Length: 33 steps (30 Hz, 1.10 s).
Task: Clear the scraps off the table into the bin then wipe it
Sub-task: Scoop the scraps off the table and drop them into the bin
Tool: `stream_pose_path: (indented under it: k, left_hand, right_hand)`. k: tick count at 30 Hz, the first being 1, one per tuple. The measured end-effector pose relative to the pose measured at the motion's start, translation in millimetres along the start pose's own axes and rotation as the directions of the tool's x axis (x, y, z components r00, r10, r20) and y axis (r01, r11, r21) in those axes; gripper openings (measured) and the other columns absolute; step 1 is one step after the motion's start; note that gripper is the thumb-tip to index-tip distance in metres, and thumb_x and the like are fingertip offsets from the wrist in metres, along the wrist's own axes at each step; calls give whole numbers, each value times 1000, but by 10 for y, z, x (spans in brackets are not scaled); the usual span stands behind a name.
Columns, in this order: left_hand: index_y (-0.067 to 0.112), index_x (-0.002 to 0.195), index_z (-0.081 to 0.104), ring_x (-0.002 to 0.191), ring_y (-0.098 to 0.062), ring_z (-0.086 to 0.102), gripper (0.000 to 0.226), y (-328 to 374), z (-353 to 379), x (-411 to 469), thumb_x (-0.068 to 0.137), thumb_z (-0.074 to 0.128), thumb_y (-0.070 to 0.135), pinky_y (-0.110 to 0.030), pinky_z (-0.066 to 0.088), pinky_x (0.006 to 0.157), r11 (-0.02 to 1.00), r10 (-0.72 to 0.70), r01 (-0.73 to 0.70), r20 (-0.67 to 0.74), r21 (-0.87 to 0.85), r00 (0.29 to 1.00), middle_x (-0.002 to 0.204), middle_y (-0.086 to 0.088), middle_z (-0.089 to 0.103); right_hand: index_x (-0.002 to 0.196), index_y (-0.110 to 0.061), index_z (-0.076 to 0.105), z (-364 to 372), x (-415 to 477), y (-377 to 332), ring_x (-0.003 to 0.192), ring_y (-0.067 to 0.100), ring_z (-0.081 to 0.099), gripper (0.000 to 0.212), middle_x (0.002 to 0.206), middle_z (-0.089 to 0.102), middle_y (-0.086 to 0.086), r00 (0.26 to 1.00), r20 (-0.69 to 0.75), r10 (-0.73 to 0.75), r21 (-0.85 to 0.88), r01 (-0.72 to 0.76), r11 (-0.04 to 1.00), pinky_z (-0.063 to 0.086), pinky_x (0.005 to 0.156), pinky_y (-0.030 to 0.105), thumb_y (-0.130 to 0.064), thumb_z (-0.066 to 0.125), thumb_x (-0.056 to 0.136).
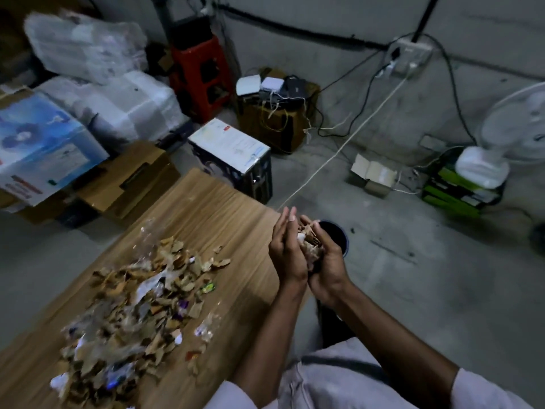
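Scraps [308,242] half hidden — left fingers [284,224] straight, pressing | right fingers [323,242] curled round | bin [346,245] part-covered

The bin [336,236] showed only as a dark rim and part of its mouth behind the right hand [327,261]. Most of the handful of scraps [309,240] lay hidden between that hand's curled fingers and the left hand [287,252]. The heap of scraps [132,314] blurred toward the bottom-left, where the frame cut off the counter [224,219]. The right edge clipped the fan [519,122]. Print on the white-topped box [233,146] was too small to read.
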<state>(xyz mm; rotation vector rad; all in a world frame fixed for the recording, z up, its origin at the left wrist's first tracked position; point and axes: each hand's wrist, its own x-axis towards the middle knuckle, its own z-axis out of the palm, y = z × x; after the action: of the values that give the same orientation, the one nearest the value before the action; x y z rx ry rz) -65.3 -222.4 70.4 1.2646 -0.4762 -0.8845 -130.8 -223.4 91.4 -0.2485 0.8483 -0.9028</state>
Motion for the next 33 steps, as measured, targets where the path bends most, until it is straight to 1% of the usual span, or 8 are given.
stream_pose_path:
  k: [3,7,11,14,20,27,31,33]
  left_hand:
    - [54,111,72,134,-9,54,23,-254,464,261,93,58,48,-37,47,110,994,-9,5,39,109,999,151,7,52]
    - [42,122,67,130,-1,54,31,-643,1180,673,93,55,48,-25,48,105,971,-68,64,7,231,998,148,11,51]
    - [34,138,57,118,-7,65,40,-1191,1799,1140,97,58,36,-29,53,98,947,-205,201,-8,249,979,128,7,69]
    - [35,116,68,108,-6,68,20,-1716,2087,1528,98,61,32,-26,54,93,903,-345,338,-20,265,938,116,6,73]
    - [23,97,79,106,-24,72,22,-3083,2165,2282,85,74,41,-41,56,97,731,-629,662,-213,167,748,109,-5,77]
    - [12,124,71,104,-33,72,83,-4689,1965,2856,60,69,65,-55,56,97,485,-843,874,-267,-5,466,114,-12,75]
    - [7,127,68,95,-29,72,59,-4870,1905,3054,100,48,55,-45,55,97,430,-887,903,-183,4,424,117,-18,73]
    - [13,136,61,98,-29,70,68,-5019,1760,3138,101,35,65,-43,54,96,404,-902,915,-172,-16,395,126,-17,69]
  right_hand:
    - [133,-9,64,-246,420,-349,106,19,75,33,132,70,14,998,-64,-29,26,31,999,62,86,28,-23,51,106]
    - [136,-10,64,-638,1131,-803,131,28,62,45,139,66,15,981,-188,-50,-36,44,998,43,116,42,-28,65,95]
    - [139,-12,64,-1093,1880,-1224,133,30,60,51,141,65,15,944,-330,-20,-31,10,999,41,116,43,-29,66,90]
    - [141,-8,62,-1481,2539,-1373,128,28,62,43,143,62,17,893,-446,53,-7,-63,998,47,112,37,-24,58,101]
    - [120,-10,70,-2294,3900,-1265,108,27,70,27,122,73,14,811,-551,195,60,-195,979,61,86,31,-26,52,107]
    - [132,-4,67,-3317,5063,-657,126,40,63,50,132,68,22,784,-538,310,111,-298,948,49,111,49,-43,50,106]
    - [135,-11,67,-3656,5419,-455,116,36,70,62,131,70,18,767,-534,354,30,-402,915,58,98,47,-59,54,98]
    - [135,-14,68,-3761,5516,-414,107,33,72,65,126,72,14,756,-542,368,-38,-459,888,62,83,41,-65,48,99]
